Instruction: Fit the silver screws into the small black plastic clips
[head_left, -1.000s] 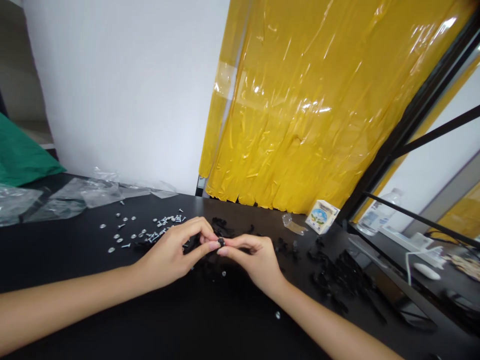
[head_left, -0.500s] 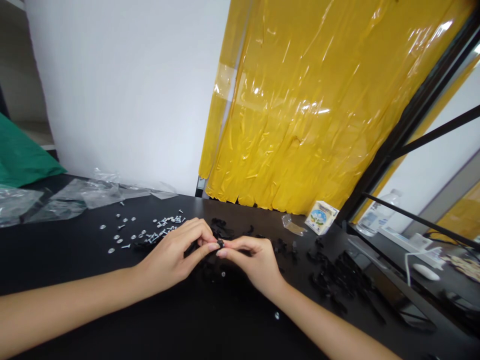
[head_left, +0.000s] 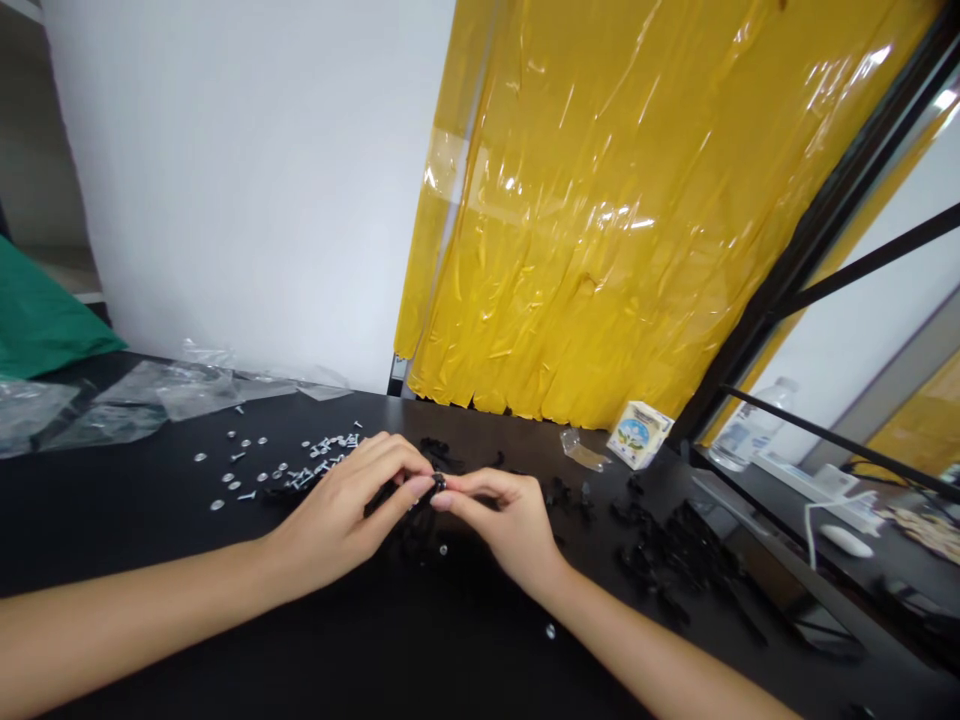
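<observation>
Between both hands' fingertips is a small black part (head_left: 438, 484), mostly covered, so its exact kind does not show. My left hand (head_left: 358, 500) pinches it between thumb and forefinger from the left. From the right, my right hand (head_left: 510, 520) closes its thumb and forefinger on the same part. Loose silver screws (head_left: 319, 458) and round washers or nuts lie beyond my left hand. One small silver piece (head_left: 443, 550) rests on the black table (head_left: 360, 640) just below the fingertips, and another silver piece (head_left: 550, 631) lies nearer my right forearm.
Black parts (head_left: 690, 560) are heaped at the right, with a dark phone-like slab (head_left: 810, 600) beside them. A small white box (head_left: 637, 436) and clear plastic scrap (head_left: 583, 452) stand near the yellow curtain (head_left: 585, 250). Clear bags (head_left: 187, 388) lie at the back left.
The black part has turned slightly between the fingertips and shows a little more. Both hands keep their pinch, and the whole view has shifted slightly.
</observation>
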